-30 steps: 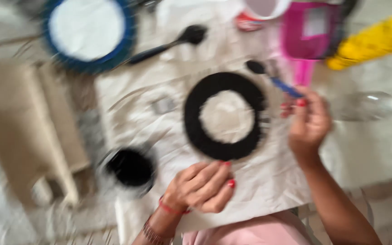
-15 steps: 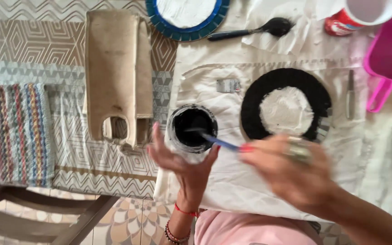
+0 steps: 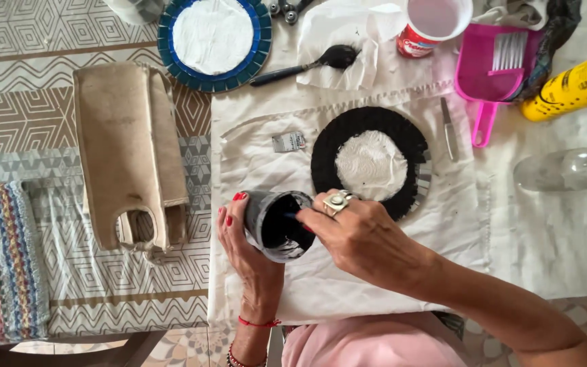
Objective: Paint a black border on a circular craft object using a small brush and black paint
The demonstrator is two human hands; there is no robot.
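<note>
Seen from above, the left hand grips a tilted cup of black paint over the white cloth while the right hand, fingers pinched, dips a brush into it beside a black-rimmed disc.

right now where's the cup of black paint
In the head view, the cup of black paint sits low and centre-left, tilted in the left hand, just below-left of the black ring.
</note>
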